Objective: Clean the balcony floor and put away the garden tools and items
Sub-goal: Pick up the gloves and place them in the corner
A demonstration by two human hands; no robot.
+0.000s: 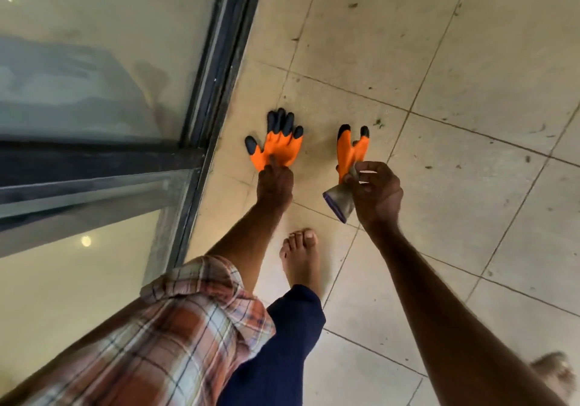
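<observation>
Tidying is proceeding: right hand (375,192) is gripping one orange glove (349,154) by its cuff, left hand (275,183) is pinching the second glove (277,143) at the floor's (455,60) left edge, probably lifting it next

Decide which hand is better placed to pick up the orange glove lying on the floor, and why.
Left. The left hand has its fingers on the floor glove; the right hand is busy, holding the other glove by its cuff, off the floor.

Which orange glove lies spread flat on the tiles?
The left glove, beside the door frame, under the left hand; the right glove is pinched in the right hand.
</observation>
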